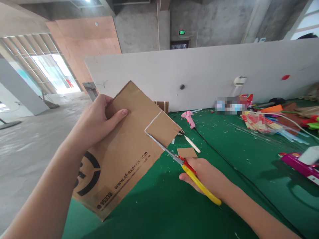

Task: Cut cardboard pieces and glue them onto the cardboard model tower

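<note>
A brown cardboard sheet point(129, 132) with black print is held up at a tilt by my left hand point(102, 119), thumb on its near face and the other fingers behind. White lines mark a small rectangle at its right corner. My right hand point(204, 176) grips scissors point(199, 184) with yellow and red handles. Their blades meet the cardboard's lower right edge, along one white line. Behind my right hand, a small cut cardboard piece point(186, 152) lies on the green table point(154, 202), beside a white pen-like stick point(192, 144).
A pink glue gun point(188, 119) with a black cord stands toward the back of the table. On the right lie packaged sticks point(264, 122), coloured scraps and a magenta device point(299, 166). A pale board point(199, 76) closes off the table's far side.
</note>
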The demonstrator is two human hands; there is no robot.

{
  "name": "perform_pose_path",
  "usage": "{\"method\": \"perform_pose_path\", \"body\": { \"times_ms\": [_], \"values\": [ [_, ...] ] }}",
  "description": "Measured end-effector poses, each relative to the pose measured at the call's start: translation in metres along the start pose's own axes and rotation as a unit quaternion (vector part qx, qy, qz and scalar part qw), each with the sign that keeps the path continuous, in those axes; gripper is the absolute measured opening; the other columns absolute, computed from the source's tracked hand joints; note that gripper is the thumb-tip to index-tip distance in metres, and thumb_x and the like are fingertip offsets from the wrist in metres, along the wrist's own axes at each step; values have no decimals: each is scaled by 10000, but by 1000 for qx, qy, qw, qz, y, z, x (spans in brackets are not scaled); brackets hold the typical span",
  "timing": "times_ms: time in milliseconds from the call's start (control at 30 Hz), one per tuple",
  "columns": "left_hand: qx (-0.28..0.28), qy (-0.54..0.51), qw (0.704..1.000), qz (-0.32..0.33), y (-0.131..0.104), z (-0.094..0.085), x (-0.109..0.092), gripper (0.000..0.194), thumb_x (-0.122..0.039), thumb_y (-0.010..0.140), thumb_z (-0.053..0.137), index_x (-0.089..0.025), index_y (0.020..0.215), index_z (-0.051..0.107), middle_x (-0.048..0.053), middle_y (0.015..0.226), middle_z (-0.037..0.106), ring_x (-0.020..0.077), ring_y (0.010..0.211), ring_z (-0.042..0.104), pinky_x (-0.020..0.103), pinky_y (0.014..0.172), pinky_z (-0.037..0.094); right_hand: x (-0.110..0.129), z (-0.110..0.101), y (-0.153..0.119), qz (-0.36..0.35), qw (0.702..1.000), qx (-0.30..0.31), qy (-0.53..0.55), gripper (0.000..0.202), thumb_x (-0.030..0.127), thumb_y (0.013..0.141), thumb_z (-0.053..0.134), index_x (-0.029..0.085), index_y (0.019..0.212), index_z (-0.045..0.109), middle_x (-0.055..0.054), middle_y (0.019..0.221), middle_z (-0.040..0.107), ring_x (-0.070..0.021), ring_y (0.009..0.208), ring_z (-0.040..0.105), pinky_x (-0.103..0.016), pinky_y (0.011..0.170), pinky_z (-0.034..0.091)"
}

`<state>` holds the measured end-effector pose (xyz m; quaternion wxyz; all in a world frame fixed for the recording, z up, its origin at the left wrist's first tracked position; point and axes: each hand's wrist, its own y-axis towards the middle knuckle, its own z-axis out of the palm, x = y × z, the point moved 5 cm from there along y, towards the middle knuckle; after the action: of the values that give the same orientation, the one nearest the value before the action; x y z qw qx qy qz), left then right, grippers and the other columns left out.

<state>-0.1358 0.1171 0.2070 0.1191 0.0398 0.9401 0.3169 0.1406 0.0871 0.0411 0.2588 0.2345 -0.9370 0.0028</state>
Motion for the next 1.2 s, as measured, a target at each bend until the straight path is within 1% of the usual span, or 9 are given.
{"method": "perform_pose_path", "body": {
  "times_ms": [400, 533, 667, 800, 900, 967, 1033, 1133, 1200],
  "values": [
    [-8, -7, 1000, 5, 0, -1, 2, 411, -572, 806, 531, -208, 991, 482, 32, 906, 587, 189, 771, 542, 278, 612, 370, -1, 5, 0, 6, 999, 24, 34, 411, 605, 840, 498, 220, 744, 390, -28, 673, 553, -141, 542, 488, -253, 488, 328],
    [-18, 19, 1000, 8, 0, -6, 7, 426, -584, 786, 545, -230, 1020, 509, 21, 868, 620, 194, 745, 564, 277, 621, 393, 6, 3, -3, 7, 995, 67, 69, 430, 625, 803, 549, 217, 768, 417, -22, 726, 561, -138, 590, 495, -249, 518, 363],
    [-46, 21, 999, 8, 3, -12, 11, 469, -585, 773, 556, -237, 1087, 527, 38, 997, 649, 223, 856, 599, 288, 688, 425, 12, 0, -13, -6, 985, 119, 126, 434, 632, 819, 528, 205, 892, 496, -46, 798, 593, -144, 614, 520, -255, 527, 392],
    [-94, 17, 995, -4, 12, -28, 27, 515, -574, 798, 528, -211, 1164, 517, 41, 1023, 638, 207, 873, 594, 270, 707, 423, 9, -9, -23, -58, 972, 114, 197, 482, 636, 827, 520, 190, 1009, 537, -91, 918, 625, -174, 724, 569, -274, 586, 438],
    [-80, 10, 997, -12, 22, -38, 44, 528, -572, 756, 568, -218, 1147, 553, -4, 930, 634, 176, 815, 592, 245, 698, 423, -1, -9, -26, -51, 959, 110, 257, 565, 704, 785, 519, 186, 1006, 554, -114, 970, 634, -202, 797, 589, -282, 589, 455],
    [-35, 12, 999, 13, 26, -38, 45, 480, -556, 740, 580, -215, 1076, 606, -21, 860, 640, 173, 783, 592, 249, 704, 422, -6, -7, -24, -26, 941, 83, 327, 605, 753, 779, 460, 192, 990, 546, -133, 1015, 637, -210, 820, 597, -277, 553, 448],
    [33, 14, 997, 74, 25, -29, 32, 396, -536, 786, 523, -211, 974, 652, -17, 790, 658, 177, 736, 594, 255, 678, 415, -7, -7, -16, 4, 905, 29, 425, 604, 775, 788, 401, 207, 954, 520, -148, 1046, 640, -218, 843, 602, -259, 488, 416],
    [144, 37, 973, 175, 11, -3, -5, 366, -500, 874, 418, -249, 847, 683, -9, 708, 679, 173, 625, 586, 268, 613, 389, 1, -9, -1, 54, 821, -47, 566, 550, 754, 768, 460, 219, 892, 491, -154, 1029, 649, -250, 908, 602, -224, 412, 349],
    [203, 62, 949, 233, -3, 16, -33, 393, -477, 908, 369, -279, 775, 681, -4, 695, 682, 173, 572, 570, 286, 596, 371, 15, -8, 8, 79, 775, -53, 625, 494, 677, 733, 590, 215, 889, 505, -133, 1007, 648, -246, 911, 601, -211, 412, 342]
  ]
}}
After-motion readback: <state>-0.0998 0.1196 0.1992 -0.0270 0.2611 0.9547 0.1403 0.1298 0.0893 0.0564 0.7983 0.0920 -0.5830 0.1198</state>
